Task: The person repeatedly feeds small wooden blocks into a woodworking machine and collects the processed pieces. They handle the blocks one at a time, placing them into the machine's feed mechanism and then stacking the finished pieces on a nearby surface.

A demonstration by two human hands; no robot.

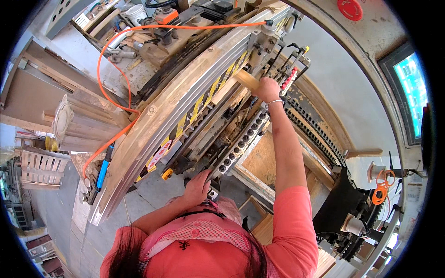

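Observation:
My right arm reaches far forward over the machine. Its hand (267,89) is closed on a pale wooden strip (246,79), whose free end points left toward the yellow-and-black striped edge (214,88). Closer to my body, my left hand (197,188) lies at the near end of a metal rail (236,150) lined with round black fittings. The fingers of that hand stretch along the rail's end, with nothing seen in them. Between the rail and the striped edge run long bars and a dusty gap. Red caps (289,78) sit just beyond my right hand.
An orange hose (98,69) loops over the wooden-topped beam (153,109) on the left. A blue-handled tool (104,169) hangs at its near end. To the right are a black toothed chain (320,134), a lit screen (410,90) and a red stop button (350,9). Boards (92,118) are stacked at left.

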